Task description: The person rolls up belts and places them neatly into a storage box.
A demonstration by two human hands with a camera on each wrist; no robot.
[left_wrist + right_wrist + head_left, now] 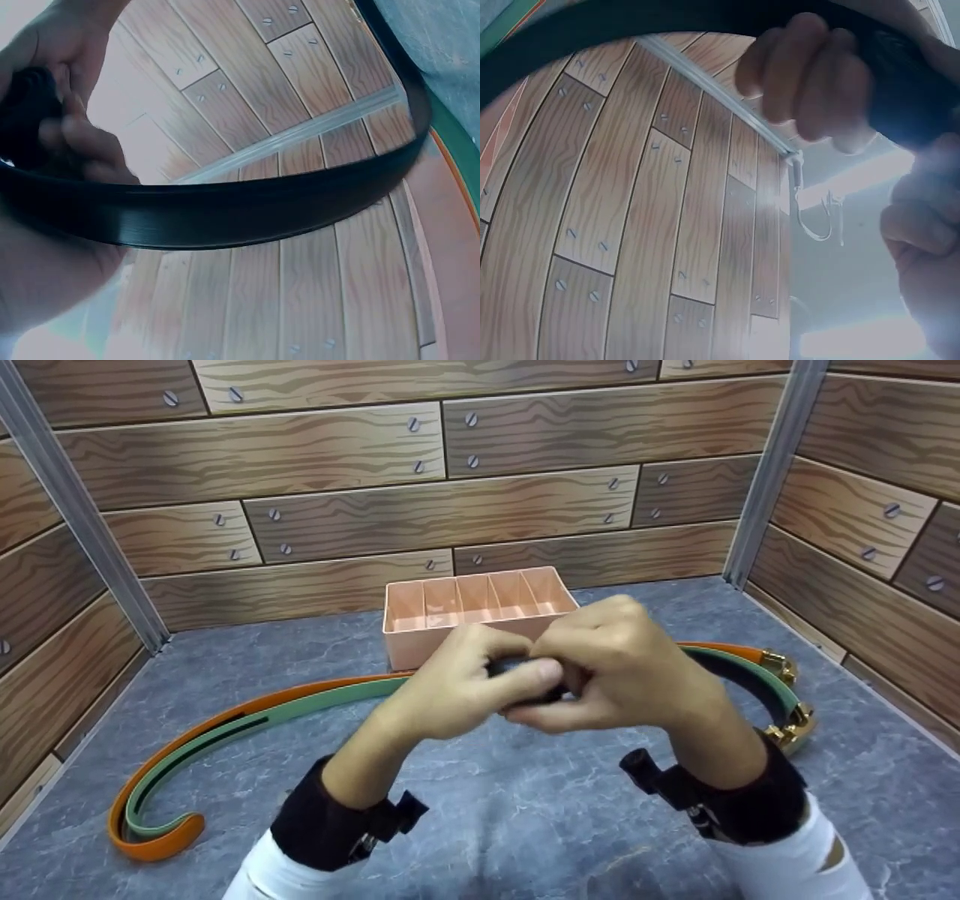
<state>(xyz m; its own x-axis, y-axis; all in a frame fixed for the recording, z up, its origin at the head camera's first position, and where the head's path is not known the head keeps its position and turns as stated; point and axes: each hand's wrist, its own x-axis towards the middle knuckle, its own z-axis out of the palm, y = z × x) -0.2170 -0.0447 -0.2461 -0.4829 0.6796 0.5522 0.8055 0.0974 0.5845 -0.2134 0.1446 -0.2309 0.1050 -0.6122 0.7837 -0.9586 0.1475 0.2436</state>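
Observation:
Both hands meet in the middle of the head view, in front of a pink divided box. Between them is a partly coiled black belt, mostly hidden by the fingers in the head view. My left hand grips the coil from the left, its thumb lying across it. From the other side my right hand holds it with curled fingers. In the left wrist view, a loose length of the belt bows outward from the hands; part of it crosses the top of the right wrist view.
The pink box stands near the back wall. A green belt and an orange belt curve across the grey marbled table, their left ends curled. Gold buckles lie at right. Wood-patterned panels enclose the table.

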